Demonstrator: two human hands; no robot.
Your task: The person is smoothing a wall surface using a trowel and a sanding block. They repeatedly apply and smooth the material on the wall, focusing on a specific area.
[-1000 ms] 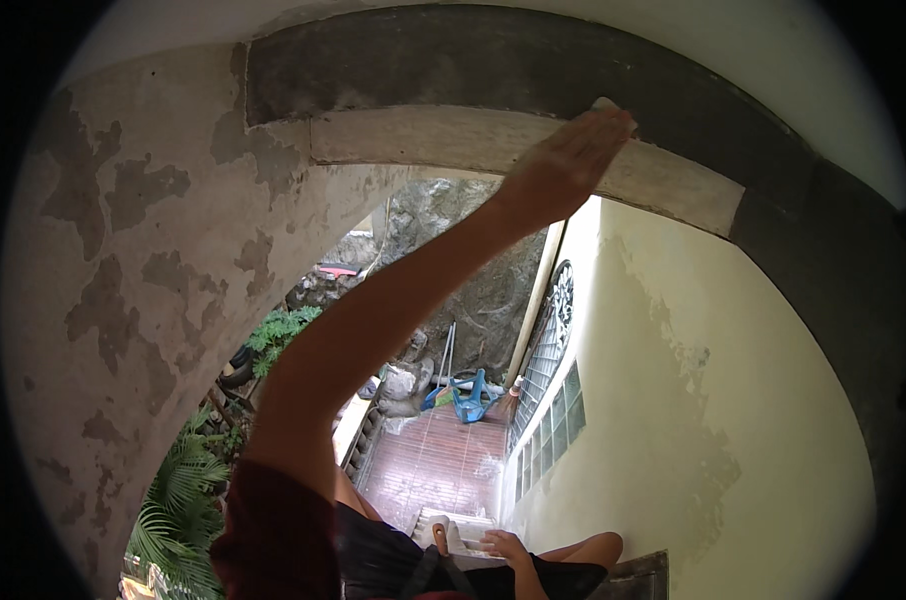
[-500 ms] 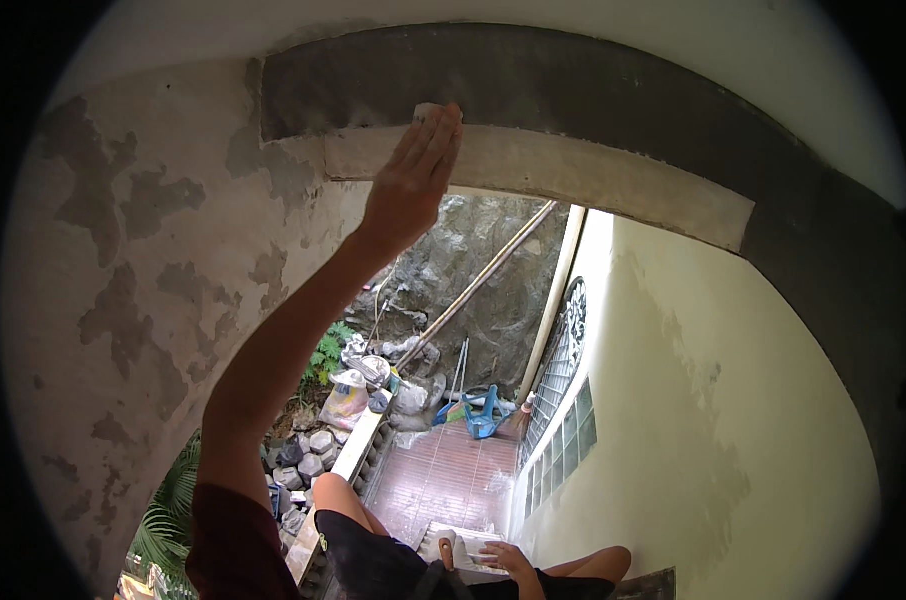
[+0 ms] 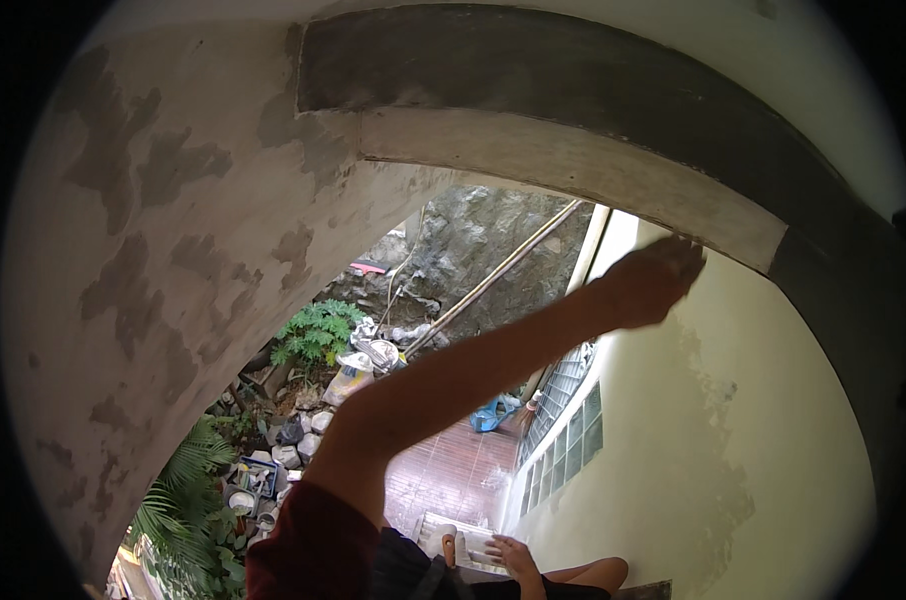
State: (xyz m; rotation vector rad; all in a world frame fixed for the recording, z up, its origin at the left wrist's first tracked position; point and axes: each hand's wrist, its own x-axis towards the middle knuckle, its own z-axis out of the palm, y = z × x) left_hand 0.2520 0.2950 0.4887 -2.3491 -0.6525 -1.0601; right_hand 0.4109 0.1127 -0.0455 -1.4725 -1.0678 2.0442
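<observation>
My left hand (image 3: 658, 283) reaches across at the end of a raised arm, close under the lower edge of a pale plaster strip (image 3: 573, 170). Its fingers are curled together and slightly smeared; whatever lies in them is hidden. Above that strip runs a dark grey painted band (image 3: 533, 65) along the beam. Low in the picture, my right hand (image 3: 514, 556) rests near my thigh with its fingers apart, holding nothing visible. Beside it stands a tool with a brown wooden handle (image 3: 448, 547), on or by a pale slatted step (image 3: 468, 530).
A patchy, peeling wall (image 3: 163, 230) rises at left and a pale yellow wall (image 3: 663, 430) at right. Far below lies a reddish tiled floor (image 3: 448, 465). A blue plastic item (image 3: 493, 413), a broom (image 3: 529, 410), long poles (image 3: 503, 270), stones (image 3: 286, 456) and green plants (image 3: 318, 330) are there.
My left hand has swung right and down, from the dark band's left part to below the pale strip's right part. The view has shifted slightly. My right hand stays low beside the wooden-handled tool.
</observation>
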